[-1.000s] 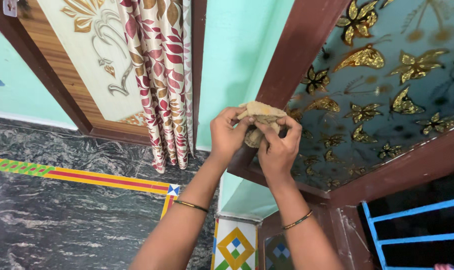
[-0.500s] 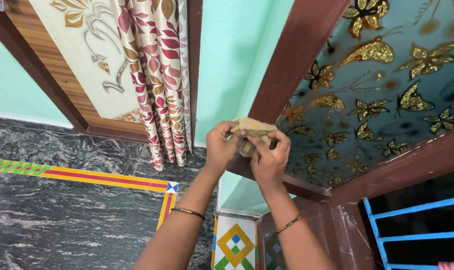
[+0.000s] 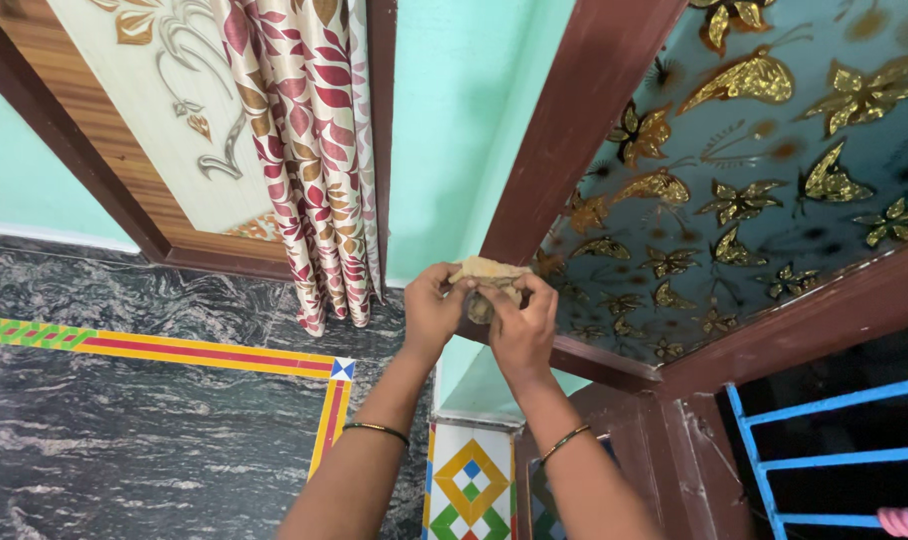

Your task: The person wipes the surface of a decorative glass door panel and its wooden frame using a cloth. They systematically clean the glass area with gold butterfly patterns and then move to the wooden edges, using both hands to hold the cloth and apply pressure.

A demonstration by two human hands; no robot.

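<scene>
— Head view: what are your hands doing?
— Your left hand [image 3: 432, 308] and right hand [image 3: 522, 325] are both grasping a tan cloth [image 3: 486, 272], pressing it against the brown door frame [image 3: 574, 130], right of the leaf-patterned curtain [image 3: 314, 150].

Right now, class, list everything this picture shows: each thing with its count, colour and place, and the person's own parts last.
cloth: one, tan, crumpled, held against the door frame's lower edge
door frame: one, dark brown, centre
glass panel: one, teal with gold butterflies, right
curtain: one, cream with red leaves, left of centre
wall: mint green, centre
floor: dark marbled stone, striped border, lower left
blue bars: several, lower right
bangles: two, dark, one per wrist
left hand: gripping cloth
right hand: gripping cloth
</scene>
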